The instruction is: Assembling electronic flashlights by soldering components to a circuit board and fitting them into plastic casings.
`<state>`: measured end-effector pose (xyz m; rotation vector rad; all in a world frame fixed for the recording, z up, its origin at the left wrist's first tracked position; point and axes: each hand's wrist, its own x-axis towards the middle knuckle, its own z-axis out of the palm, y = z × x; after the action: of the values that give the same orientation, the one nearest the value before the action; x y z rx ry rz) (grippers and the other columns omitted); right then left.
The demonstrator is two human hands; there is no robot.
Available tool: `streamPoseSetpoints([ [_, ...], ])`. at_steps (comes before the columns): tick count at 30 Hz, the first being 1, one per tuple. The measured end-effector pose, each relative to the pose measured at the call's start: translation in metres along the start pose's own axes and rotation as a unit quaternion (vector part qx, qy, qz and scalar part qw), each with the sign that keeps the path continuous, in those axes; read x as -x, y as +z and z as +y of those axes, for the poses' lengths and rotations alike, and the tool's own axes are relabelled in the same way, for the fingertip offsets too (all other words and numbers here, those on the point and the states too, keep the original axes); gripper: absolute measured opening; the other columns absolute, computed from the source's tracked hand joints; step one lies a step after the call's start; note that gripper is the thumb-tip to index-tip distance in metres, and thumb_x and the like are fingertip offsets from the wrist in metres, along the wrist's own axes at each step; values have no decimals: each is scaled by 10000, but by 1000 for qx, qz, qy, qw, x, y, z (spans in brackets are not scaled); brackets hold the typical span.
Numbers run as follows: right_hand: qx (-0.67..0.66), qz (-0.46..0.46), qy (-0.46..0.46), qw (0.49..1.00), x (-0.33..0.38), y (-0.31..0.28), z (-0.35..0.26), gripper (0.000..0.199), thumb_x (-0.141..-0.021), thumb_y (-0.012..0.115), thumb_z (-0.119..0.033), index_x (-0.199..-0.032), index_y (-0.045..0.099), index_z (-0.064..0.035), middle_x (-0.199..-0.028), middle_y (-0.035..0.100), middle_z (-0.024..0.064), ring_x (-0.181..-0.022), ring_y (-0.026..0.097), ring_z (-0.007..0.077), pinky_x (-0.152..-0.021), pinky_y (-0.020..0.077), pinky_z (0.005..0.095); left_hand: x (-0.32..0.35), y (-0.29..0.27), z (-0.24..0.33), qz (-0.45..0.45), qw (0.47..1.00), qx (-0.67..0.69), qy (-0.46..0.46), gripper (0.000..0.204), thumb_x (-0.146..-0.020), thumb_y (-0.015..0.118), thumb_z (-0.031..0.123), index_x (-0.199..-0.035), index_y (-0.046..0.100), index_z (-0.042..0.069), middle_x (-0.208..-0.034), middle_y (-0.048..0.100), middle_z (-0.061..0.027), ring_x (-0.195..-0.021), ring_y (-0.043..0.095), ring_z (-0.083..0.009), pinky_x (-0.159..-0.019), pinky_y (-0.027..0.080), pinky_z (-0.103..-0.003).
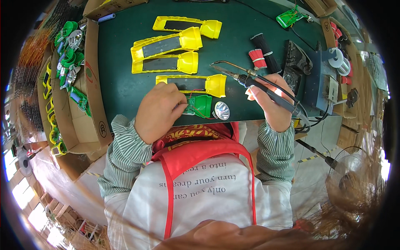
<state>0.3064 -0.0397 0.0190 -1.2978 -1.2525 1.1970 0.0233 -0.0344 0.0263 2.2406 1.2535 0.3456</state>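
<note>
My left hand [160,109] is closed, its fingertips pinched at the left end of a green circuit board [202,106] by the table's near edge. Thin red wires run from the board, and a round silver reflector [221,111] lies at its right. Just beyond the board sits a yellow flashlight housing [215,85] with a dark panel inside. My right hand [275,100] grips a soldering iron [268,90], a thin curved metal tube running along it. The iron's tip points left, raised above the housing's right end and apart from the board.
Several more yellow housings [189,62] lie farther back on the green table [118,62]. A cardboard box [83,129] with green boards and reflectors stands left. To the right are bundled red wires [257,59], black wires [266,52], a black stand [296,62] and a solder spool [339,62].
</note>
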Motion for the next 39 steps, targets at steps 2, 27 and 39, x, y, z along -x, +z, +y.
streamPoseSetpoints([
  [2, 1, 0, -3, 1000, 1, 0, 2, 224, -804, 736, -12, -988, 618, 37, -846, 708, 105, -748, 674, 126, -675, 541, 239, 1, 4, -2, -4, 1000, -1, 4, 57, -797, 656, 87, -825, 652, 38, -834, 569, -102, -852, 545, -310, -754, 462, -411],
  [27, -24, -7, 15, 1000, 5, 3, -1, 229, -808, 737, -14, -996, 616, 38, -859, 706, 103, -768, 666, 110, -680, 533, 231, 10, 12, 6, 14, 999, -16, 36, 111, -727, 711, 59, -825, 666, 34, -851, 574, -99, -864, 552, -291, -755, 472, -385],
  [39, -3, 8, -3, 1000, 6, -2, 7, 217, -804, 730, -5, -987, 620, 38, -869, 700, 88, -757, 659, 102, -682, 525, 221, -1, 10, 4, -59, 993, -69, 79, 110, -723, 712, 101, -800, 643, 63, -808, 537, -77, -825, 518, -270, -729, 459, -384],
])
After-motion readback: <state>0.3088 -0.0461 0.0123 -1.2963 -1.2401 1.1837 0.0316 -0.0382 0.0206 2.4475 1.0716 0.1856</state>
